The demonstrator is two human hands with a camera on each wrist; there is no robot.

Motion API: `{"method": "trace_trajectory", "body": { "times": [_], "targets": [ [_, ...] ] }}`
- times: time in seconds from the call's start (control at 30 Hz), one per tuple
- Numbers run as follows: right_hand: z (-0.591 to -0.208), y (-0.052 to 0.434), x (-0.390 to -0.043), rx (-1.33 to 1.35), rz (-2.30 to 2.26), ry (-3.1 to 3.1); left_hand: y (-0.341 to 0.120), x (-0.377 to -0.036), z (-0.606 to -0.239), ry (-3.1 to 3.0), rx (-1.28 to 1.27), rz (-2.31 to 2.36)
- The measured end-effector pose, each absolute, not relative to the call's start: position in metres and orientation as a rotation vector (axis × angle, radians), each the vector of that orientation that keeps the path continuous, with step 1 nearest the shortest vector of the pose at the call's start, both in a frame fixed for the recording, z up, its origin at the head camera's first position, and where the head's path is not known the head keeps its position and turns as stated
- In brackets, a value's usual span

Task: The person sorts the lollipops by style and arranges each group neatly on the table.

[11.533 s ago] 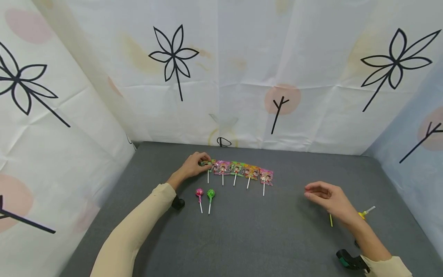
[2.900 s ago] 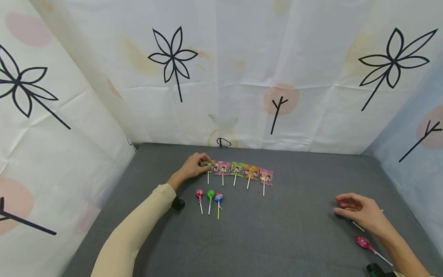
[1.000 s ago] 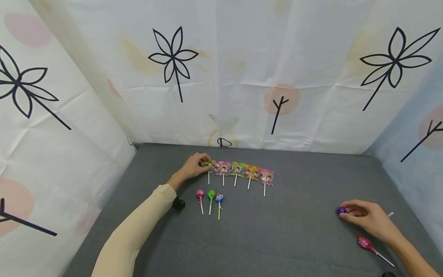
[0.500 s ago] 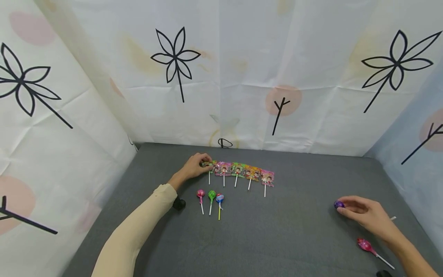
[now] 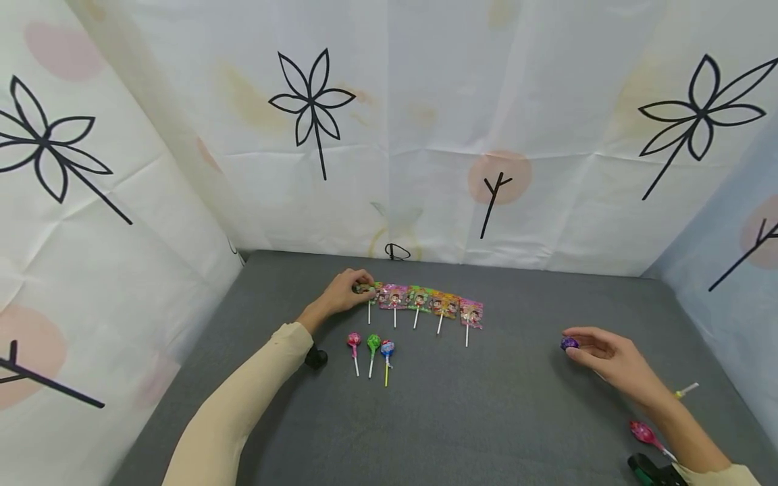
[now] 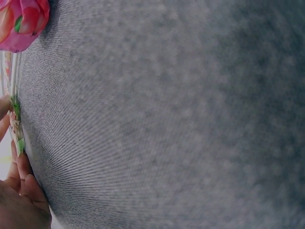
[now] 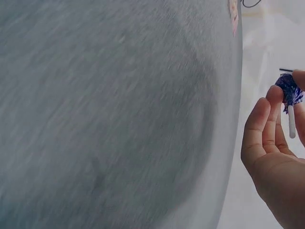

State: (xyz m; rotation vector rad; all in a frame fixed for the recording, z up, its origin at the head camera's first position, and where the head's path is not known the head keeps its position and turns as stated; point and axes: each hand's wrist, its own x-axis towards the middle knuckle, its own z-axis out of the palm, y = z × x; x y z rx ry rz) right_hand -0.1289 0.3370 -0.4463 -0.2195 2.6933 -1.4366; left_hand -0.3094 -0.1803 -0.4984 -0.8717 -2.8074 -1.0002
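Five flat lollipops (image 5: 425,300) lie in a row, my landmark. I see the left hand (image 5: 342,295) curled on the row's left end, seemingly pinching that wrapper. Right hand (image 5: 610,361), well right of the row, pinches a purple lollipop (image 5: 569,343). Three round lollipops (image 5: 371,345) lie just below the row.

1. L arm, cream sleeve, stretched fwd across the surface; left hand (image 5: 343,294) at the far end, palm down, fingers curled, tips pinching.
2. R forearm angled in from lower right, sleeve only at the wrist.
3. Right hand (image 5: 608,356) lifted, palm sideways, fingers (image 7: 267,125) loosely bent, thumb and fingertips pinched together.
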Motion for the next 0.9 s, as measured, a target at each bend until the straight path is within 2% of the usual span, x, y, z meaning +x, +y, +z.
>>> {"method": "trace_trajectory", "body": {
  "times": [0.9],
  "targets": [
    [-0.451,0.268,-0.154,-0.511,-1.702,2.471,-0.178,-0.310,-0.496,-2.866,-0.822,-1.001]
  ]
}}
